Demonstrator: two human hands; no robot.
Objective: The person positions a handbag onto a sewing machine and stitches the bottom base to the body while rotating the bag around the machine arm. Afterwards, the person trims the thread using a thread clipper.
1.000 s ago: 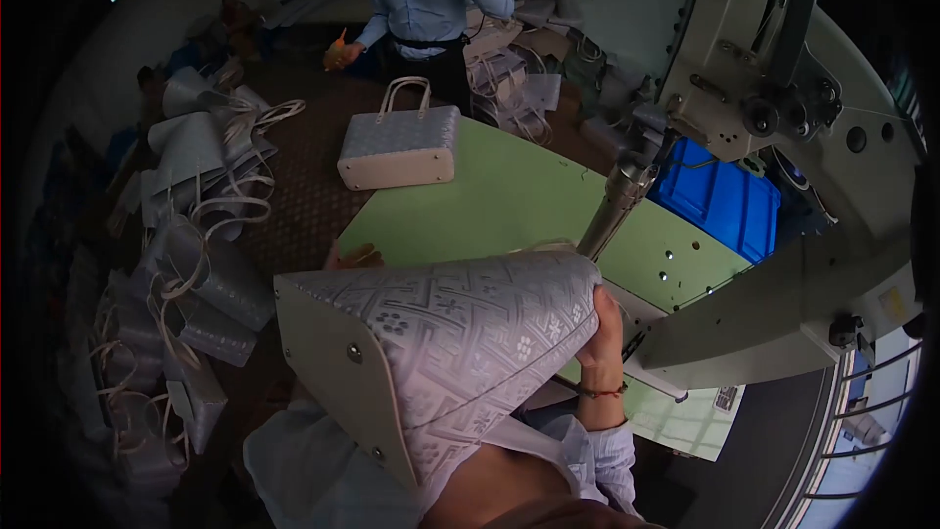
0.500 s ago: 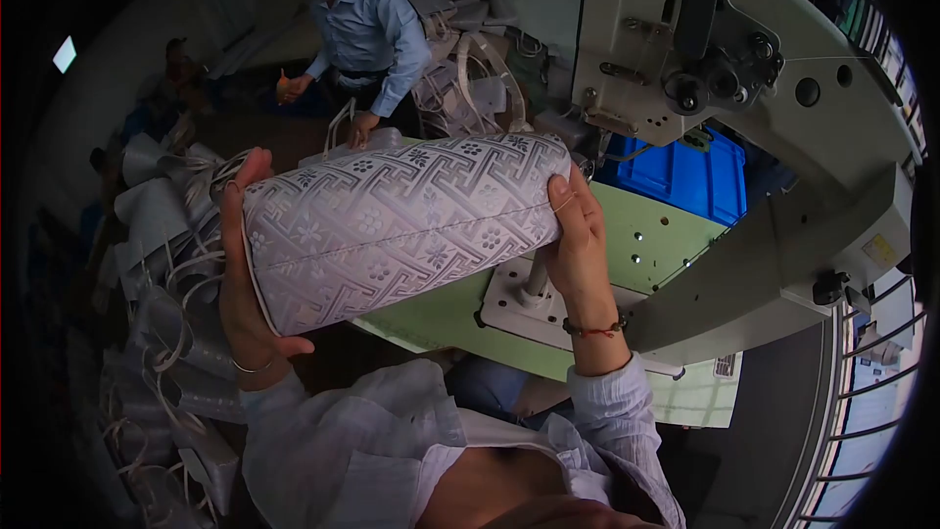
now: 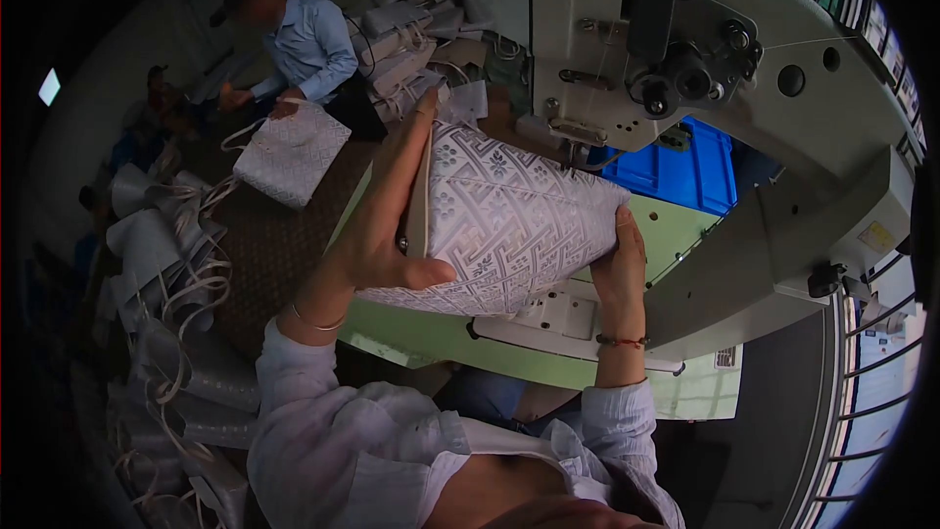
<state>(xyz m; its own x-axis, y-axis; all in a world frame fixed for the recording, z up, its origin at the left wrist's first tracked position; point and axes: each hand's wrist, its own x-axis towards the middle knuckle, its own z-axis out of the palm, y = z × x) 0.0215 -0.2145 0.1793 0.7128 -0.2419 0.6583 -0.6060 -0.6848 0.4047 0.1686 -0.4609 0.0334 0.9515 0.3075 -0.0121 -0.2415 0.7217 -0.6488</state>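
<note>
A silvery-white patterned handbag (image 3: 519,211) lies sideways between my hands at the sewing machine (image 3: 627,49). My left hand (image 3: 387,225) grips its open rim on the left, the thumb lying over the near side and the fingers reaching up along the far edge. On the right, my right hand (image 3: 622,260) is closed round the bag's far-end corner. The bag sits under the machine's needle area, over the post and metal base plate (image 3: 548,323). Its inside and the exact spot under the needle are hidden.
A co-worker in a blue shirt (image 3: 315,44) holds a similar handbag (image 3: 292,155) at the back left. Piles of bags (image 3: 201,382) with pale handles fill the left side. A blue crate (image 3: 676,171) stands behind the green tabletop (image 3: 401,333).
The bag has moved right and turned, coming under the machine head. My left hand has shifted right with it. The co-worker has leaned left and now lifts a bag.
</note>
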